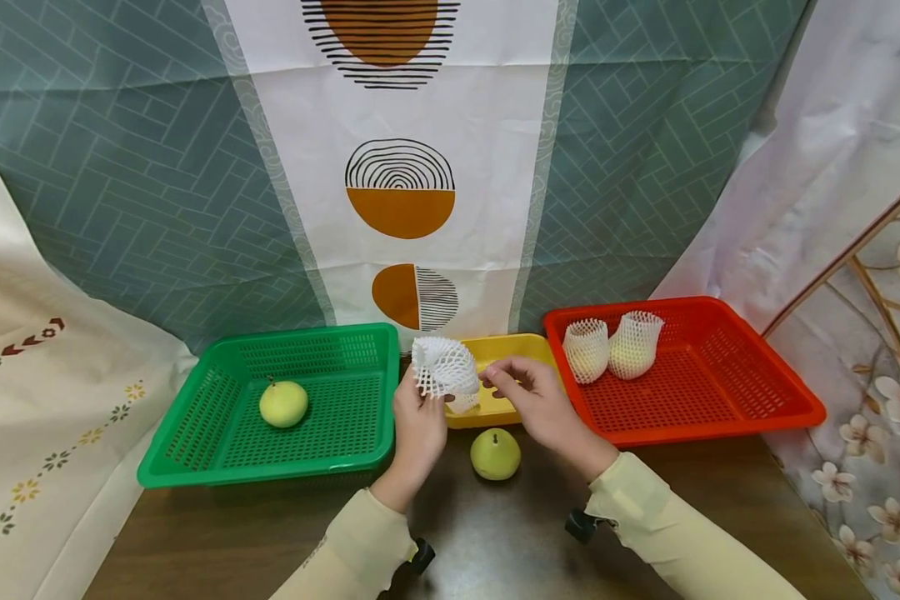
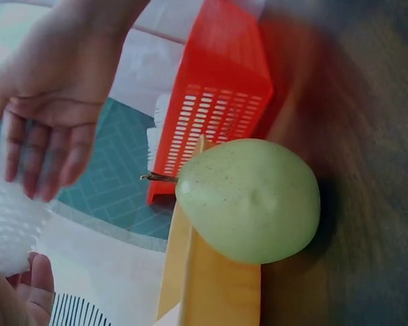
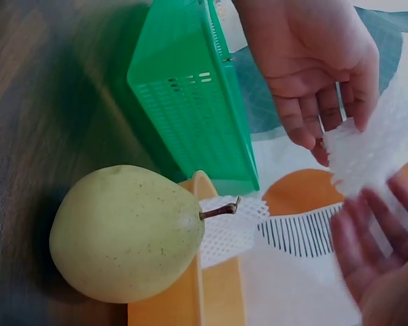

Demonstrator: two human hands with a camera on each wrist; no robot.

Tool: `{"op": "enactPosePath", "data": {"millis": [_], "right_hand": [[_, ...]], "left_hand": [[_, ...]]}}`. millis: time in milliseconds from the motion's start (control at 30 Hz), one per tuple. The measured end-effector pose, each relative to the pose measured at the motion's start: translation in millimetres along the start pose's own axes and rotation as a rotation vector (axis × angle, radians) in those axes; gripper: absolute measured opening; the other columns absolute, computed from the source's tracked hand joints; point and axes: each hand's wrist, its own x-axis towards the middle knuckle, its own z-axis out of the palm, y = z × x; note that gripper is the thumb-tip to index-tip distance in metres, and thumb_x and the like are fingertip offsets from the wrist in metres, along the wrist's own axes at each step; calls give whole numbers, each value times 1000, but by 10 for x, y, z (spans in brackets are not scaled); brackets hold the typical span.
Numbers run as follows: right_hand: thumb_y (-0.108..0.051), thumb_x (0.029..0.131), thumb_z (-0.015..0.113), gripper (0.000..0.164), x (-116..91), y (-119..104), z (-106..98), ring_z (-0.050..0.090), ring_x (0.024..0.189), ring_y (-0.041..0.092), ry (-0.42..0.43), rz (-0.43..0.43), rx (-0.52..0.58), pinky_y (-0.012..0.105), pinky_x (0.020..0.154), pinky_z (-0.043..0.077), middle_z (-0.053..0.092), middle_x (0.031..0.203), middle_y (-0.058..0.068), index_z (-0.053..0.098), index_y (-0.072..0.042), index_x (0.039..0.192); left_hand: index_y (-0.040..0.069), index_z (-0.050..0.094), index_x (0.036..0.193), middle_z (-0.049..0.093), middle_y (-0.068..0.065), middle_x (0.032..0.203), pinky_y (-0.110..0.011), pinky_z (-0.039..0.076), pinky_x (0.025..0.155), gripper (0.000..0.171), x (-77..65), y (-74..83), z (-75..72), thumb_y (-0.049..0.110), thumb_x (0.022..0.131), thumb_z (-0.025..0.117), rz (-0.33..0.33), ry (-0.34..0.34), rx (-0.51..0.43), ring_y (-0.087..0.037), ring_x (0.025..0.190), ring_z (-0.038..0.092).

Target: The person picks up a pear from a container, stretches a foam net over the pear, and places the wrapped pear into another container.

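A white foam net sleeve [image 1: 444,367] is pinched in my left hand [image 1: 420,421], over the yellow tray [image 1: 536,346]. My right hand [image 1: 536,404] is beside the sleeve's right edge with its fingers loosely extended; whether they touch the net I cannot tell. In the left wrist view, the right hand's fingers [image 2: 54,146] hold nothing. Below and between the hands, a bare yellow-green pear [image 1: 495,455] stands on the table, stem up, in front of the tray. More white foam netting [image 3: 234,227] lies in the yellow tray.
On the left, a green basket [image 1: 345,417] holds one bare pear [image 1: 283,405]. A red basket [image 1: 705,375] on the right contains two net-wrapped fruits, one [image 1: 587,354] beside the other [image 1: 633,348]. Patterned cloth [image 1: 420,108] hangs behind the baskets.
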Motion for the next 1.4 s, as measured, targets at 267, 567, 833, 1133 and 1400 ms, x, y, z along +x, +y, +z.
{"op": "enactPosePath", "data": {"millis": [267,567,833,1133,1400], "right_hand": [[-37,95,52,37,112,343,21,62,96,22,-54,188,68,46,87,52,65,109,9,63,-9,115],[-15,80,74,23,107,382,42,62,85,20,51,126,41,27,74,53,65,94,11,63,-5,97],[-1,86,60,25,70,381,60,63,87,13,41,109,118,26,74,55,65,104,16,62,0,110],[-23,96,53,27,43,391,58,63,91,18,-3,131,191,31,81,54,62,104,13,62,-1,108],[-12,86,66,38,59,391,49,60,98,26,17,166,121,24,81,53,61,113,15,55,-9,123]], "left_hand": [[8,63,105,68,-4,98,-23,52,77,18,-6,-54,13,20,92,59,73,-51,62,-12,89,60],[21,60,120,62,0,112,-29,52,84,33,0,-27,-1,17,87,66,-67,-78,48,-16,96,60],[17,63,116,66,-3,100,-24,52,67,26,-11,-30,43,17,90,59,-123,-192,8,-16,83,60],[13,62,118,66,-8,108,-23,50,72,27,-12,-58,18,11,92,56,-145,-264,-73,-15,89,59],[-1,58,120,62,-20,101,-19,48,74,32,-22,186,-21,4,89,58,-199,-256,-143,-23,86,58]]}}
